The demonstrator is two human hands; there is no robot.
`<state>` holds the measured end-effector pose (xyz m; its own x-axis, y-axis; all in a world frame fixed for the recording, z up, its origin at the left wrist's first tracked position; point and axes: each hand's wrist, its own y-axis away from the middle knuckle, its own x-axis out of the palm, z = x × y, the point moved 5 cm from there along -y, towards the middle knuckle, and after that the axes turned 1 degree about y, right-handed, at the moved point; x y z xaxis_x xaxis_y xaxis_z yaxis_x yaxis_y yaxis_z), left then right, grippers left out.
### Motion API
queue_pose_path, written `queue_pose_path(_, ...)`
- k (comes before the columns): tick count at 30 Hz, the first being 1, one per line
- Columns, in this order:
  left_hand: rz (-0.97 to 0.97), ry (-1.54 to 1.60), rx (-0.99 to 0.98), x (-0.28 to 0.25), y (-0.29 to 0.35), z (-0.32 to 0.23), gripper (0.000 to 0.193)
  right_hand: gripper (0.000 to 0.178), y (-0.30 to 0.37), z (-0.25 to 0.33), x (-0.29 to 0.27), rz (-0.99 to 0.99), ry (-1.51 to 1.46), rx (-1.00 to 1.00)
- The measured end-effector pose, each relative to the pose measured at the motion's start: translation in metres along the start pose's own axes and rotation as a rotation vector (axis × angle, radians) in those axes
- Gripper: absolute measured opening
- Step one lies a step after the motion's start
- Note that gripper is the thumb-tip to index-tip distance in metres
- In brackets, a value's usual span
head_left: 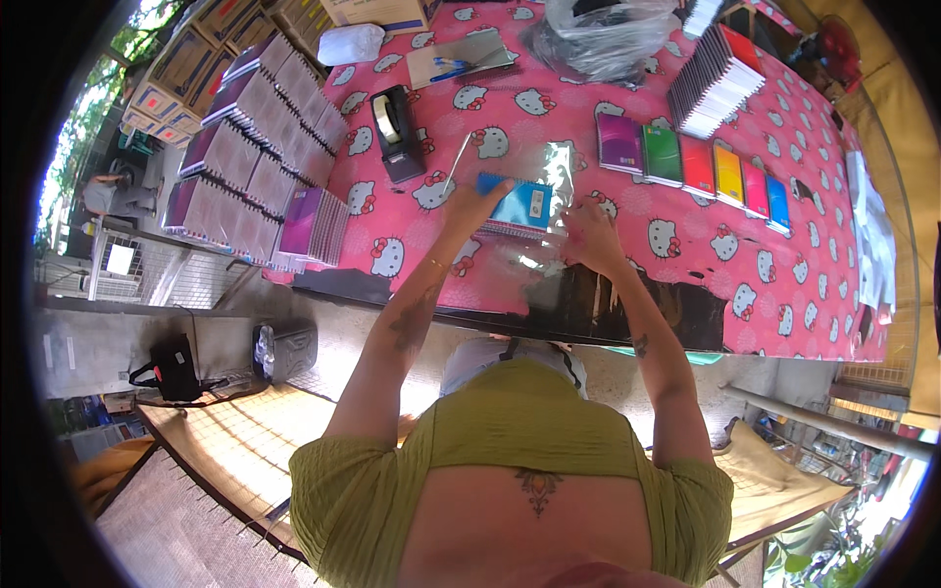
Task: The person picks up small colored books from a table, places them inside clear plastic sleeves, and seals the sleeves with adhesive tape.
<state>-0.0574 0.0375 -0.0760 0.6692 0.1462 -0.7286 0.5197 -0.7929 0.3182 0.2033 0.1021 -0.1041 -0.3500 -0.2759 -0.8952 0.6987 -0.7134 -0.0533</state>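
Note:
A small stack of spiral notebooks with a shiny blue cover (516, 202) lies on the pink cloth in front of me. My left hand (474, 208) grips its left end, thumb on the cover. Clear plastic film (560, 176) spreads beside and below the stack, glossy with reflections. At the stack's right side, my right hand (590, 237) has its fingers bent together on the edge of this film. A black tape dispenser (398, 137) with a roll of tape stands to the left, beyond my left hand.
Tall stacks of spiral notebooks (257, 147) stand on the left. To the right lie a row of coloured notebooks (696, 165) and a white-paged stack (713, 86). Crumpled clear plastic (598, 41) and a card with pens (461, 61) sit farther back. The cloth is torn near the front edge.

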Motion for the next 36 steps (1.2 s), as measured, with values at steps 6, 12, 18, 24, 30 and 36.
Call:
queue_pose_path(6, -0.121, -0.013, 0.096, -0.005, -0.003, 0.015, 0.101, 0.051, -0.027, 0.022, 0.034, 0.07, -1.163, 0.518)
queue_pose_path(12, -0.169, 0.194, 0.097, -0.017, 0.008, 0.024, 0.068, 0.043, -0.024, 0.02, 0.035, 0.004, -1.182, 0.446)
queue_pose_path(18, 0.085, 0.014, 0.859, -0.031, 0.065, 0.08, 0.021, 0.019, 0.03, 0.059, 0.026, 0.187, -0.533, -0.185)
queue_pose_path(24, 0.321, 0.032, 0.639, -0.028, 0.061, 0.083, 0.01, 0.018, 0.028, 0.061, 0.023, 0.157, -0.537, -0.021)
queue_pose_path(30, 0.449, 0.035, 0.687, -0.028, 0.05, 0.096, 0.015, 0.019, 0.025, 0.063, 0.019, 0.193, -0.494, -0.019)
queue_pose_path(36, 0.201, -0.063, 0.877, -0.05, 0.067, 0.062, 0.018, 0.019, 0.021, 0.06, 0.007, -0.08, -0.61, -0.035)
